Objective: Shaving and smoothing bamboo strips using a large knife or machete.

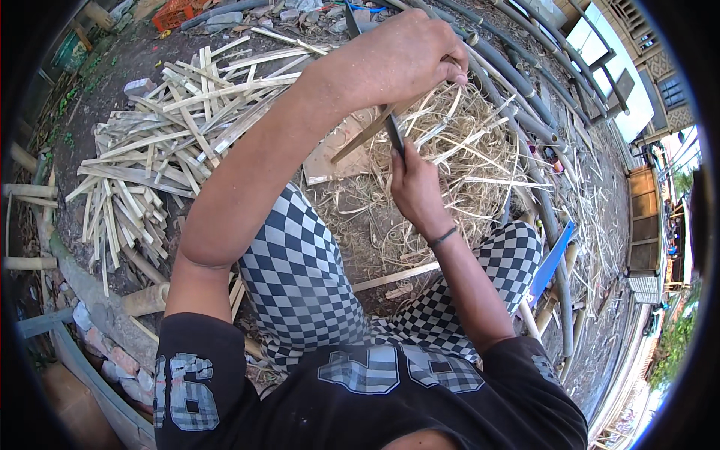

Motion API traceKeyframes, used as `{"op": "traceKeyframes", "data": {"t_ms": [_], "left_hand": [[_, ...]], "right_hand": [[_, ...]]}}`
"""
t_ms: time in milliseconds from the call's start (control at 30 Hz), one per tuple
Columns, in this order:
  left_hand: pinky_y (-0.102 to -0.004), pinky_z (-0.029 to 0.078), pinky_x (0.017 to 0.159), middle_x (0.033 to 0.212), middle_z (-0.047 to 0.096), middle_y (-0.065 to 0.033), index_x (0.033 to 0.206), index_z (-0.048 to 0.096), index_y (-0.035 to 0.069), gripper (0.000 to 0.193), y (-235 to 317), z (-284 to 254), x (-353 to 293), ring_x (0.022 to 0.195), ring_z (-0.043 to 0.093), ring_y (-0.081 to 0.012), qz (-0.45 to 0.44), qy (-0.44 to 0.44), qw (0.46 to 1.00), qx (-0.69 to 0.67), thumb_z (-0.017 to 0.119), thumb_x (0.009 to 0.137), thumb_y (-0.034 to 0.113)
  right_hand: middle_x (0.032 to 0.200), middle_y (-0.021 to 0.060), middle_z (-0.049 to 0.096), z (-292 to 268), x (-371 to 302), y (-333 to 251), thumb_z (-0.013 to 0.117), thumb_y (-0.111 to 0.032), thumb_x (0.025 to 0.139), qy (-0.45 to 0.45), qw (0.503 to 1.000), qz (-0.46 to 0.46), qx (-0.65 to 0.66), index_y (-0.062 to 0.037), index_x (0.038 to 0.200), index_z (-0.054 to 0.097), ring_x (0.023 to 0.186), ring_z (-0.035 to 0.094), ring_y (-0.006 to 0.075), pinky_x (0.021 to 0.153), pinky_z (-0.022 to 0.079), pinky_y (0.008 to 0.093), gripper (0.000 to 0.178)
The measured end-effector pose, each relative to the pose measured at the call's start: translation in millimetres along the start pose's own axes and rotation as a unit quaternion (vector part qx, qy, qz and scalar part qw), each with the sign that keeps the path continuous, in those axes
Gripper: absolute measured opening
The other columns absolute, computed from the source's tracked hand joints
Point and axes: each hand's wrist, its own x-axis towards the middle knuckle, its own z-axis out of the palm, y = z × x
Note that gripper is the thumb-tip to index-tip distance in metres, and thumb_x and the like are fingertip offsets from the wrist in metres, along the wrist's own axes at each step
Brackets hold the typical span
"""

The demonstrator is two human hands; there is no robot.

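Note:
My left hand [424,52] is raised at the top middle, its fingers closed and pinched together. A bamboo strip [358,141] slants up from a flat wooden board [321,169] toward those fingers; the hand hides its upper end. My right hand [418,187] is wrapped round the handle of a long dark knife [394,132]. The blade crosses the strip and passes behind my left forearm, and its tip shows beyond the arm. Whether the edge cuts into the strip I cannot tell. Thin curled bamboo shavings [476,135] lie heaped beside both hands.
At left is a large pile of split bamboo strips [150,161]. Bamboo poles [517,82] run along the right. A blue flat piece [551,262] stands beside my right knee. An orange crate [172,15] sits far left. Bricks and stones [112,352] edge the lower left.

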Motion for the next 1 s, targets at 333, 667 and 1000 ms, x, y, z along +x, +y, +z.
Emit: {"op": "traceKeyframes", "data": {"t_ms": [333,667,1000], "left_hand": [[-0.0437,0.056,0.083,0.091,0.073,-0.0205,0.099,0.074,-0.002,0.023,-30,-1,-15,0.09,0.072,-0.034,-0.002,0.106,0.993,-0.049,0.07,0.091,0.019],[-0.0406,0.057,0.079,0.09,0.074,-0.0189,0.099,0.075,0.0,0.017,-45,0,-22,0.087,0.073,-0.0319,0.017,0.122,0.99,-0.068,0.069,0.091,0.013],[-0.0406,0.056,0.078,0.089,0.074,-0.0174,0.101,0.074,0.0,0.018,-45,-11,-32,0.087,0.073,-0.0303,-0.008,0.11,0.989,-0.095,0.068,0.094,0.016]], "right_hand": [[0.09,0.0339,0.066,51,18,22,0.051,-0.019,0.102,-0.1,0.995,0.012,0.027,0.0016,0.114,0.058,0.089,0.063,0.0542,0.081,0.049,0.0584,0.025],[0.077,0.0301,0.065,33,21,-21,0.054,-0.018,0.101,-0.026,0.998,-0.037,-0.04,0.0001,0.109,0.058,0.076,0.063,0.0528,0.07,0.05,0.0593,0.02],[0.096,0.0324,0.069,190,-33,138,0.052,-0.025,0.1,-0.213,0.958,0.1,-0.166,-0.0009,0.118,0.058,0.091,0.066,0.0524,0.085,0.052,0.0609,0.031]]}}
